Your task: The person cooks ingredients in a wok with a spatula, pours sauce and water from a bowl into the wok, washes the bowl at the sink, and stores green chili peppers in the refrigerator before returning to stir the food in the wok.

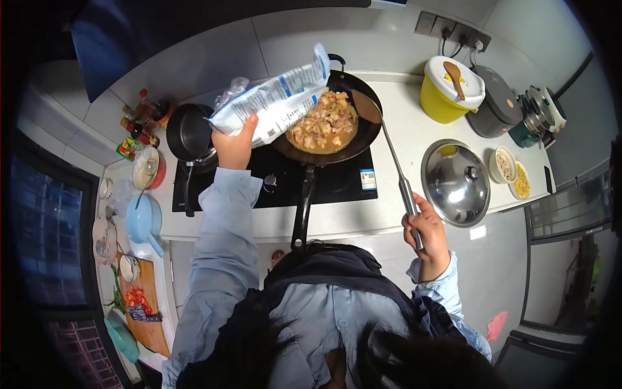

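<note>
My left hand (234, 144) grips a white and blue printed bag (272, 104), held tilted over the left side of a black wok (366, 139). Chunks of meat (327, 123) in brownish sauce lie in the wok, partly hidden behind the bag. The bag's contents are not visible. In my right hand (427, 233) is the metal handle of a spatula (396, 162), its blade at the wok's right inner side. The wok rests on the black stove (272, 188), its handle pointing toward me.
A black pan (188, 133) stands left of the wok. To the right are a steel lid (455, 183), a yellow bucket (442, 97) and a bowl (503, 165). A cutting board (146, 311) with chopped red pieces and a knife lies at the left, near a blue pan (143, 217).
</note>
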{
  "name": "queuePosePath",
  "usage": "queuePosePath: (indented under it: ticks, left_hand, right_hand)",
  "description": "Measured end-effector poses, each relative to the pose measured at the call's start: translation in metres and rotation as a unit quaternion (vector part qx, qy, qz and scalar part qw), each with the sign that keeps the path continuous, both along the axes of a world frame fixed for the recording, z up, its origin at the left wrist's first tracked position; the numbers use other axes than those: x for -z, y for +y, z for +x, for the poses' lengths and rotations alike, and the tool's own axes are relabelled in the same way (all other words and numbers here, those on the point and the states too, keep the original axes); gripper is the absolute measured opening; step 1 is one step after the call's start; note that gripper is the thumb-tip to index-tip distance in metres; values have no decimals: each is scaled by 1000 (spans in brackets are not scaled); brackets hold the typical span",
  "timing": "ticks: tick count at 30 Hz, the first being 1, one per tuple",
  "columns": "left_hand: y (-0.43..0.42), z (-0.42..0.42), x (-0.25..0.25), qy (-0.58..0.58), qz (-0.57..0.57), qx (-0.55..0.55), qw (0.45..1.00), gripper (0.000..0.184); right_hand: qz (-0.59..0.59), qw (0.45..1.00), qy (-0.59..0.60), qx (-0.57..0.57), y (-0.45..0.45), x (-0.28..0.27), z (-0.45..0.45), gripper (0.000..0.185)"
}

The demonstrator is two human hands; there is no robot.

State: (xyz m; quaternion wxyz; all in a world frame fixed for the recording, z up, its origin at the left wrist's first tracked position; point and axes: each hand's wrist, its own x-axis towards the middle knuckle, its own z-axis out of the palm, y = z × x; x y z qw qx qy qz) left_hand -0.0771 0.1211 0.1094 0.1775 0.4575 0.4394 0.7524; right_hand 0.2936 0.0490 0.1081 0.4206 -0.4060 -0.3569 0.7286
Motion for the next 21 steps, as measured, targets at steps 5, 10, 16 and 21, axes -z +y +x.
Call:
queuePosePath:
  ticks: [5, 10, 16, 21]
  left_hand:
    - [4, 1, 4, -17, -9, -2, 1000, 34]
    - [17, 2, 8, -17, -11, 12, 1000, 35]
    - [37, -2, 12, -47, 28, -21, 998, 38]
    - [31, -17, 20, -90, 28, -35, 995, 40]
  right_hand:
    - [-6, 1000, 2, -1, -4, 3, 1, 49]
    - [-11, 1000, 3, 8, -7, 4, 1, 49]
    - [-13, 1000, 1, 8, -7, 3, 2, 49]
    - [-16, 1000, 3, -2, -6, 0, 3, 49]
